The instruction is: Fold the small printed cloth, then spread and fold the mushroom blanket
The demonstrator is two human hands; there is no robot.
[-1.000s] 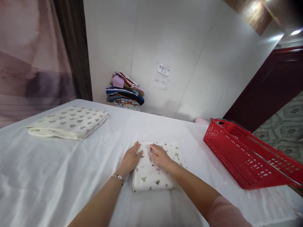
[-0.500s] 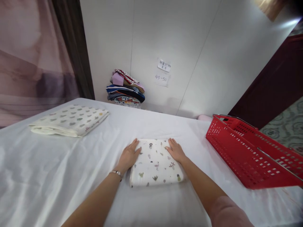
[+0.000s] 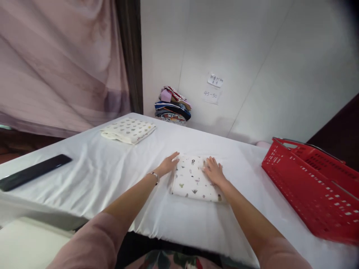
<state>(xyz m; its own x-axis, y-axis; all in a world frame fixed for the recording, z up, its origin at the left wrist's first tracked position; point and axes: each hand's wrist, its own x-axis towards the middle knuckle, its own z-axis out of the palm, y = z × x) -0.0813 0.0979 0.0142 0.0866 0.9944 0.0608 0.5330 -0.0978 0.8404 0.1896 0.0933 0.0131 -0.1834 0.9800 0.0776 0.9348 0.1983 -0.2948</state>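
Note:
A folded white cloth (image 3: pixel 193 181) printed with small plants and a flamingo lies flat on the white-covered table (image 3: pixel 126 179). At its upper left edge rests my left hand (image 3: pixel 168 163), fingers stretched out, a bracelet at the wrist. My right hand (image 3: pixel 214 172) lies on the upper right part of the same cloth with its fingers spread. Neither hand grips anything. Farther back on the left is another folded cloth (image 3: pixel 127 130), cream with grey spots.
A red perforated basket (image 3: pixel 305 186) with metal handles stands on the right. Against the wall is a stack of folded fabrics (image 3: pixel 173 106), left of two handwritten paper notes (image 3: pixel 213 89). A long black object (image 3: pixel 35 172) lies at the table's left edge.
The view has swung left and down, bringing the black object and the table's front edge into sight. My right hand has moved inward onto the cloth's top.

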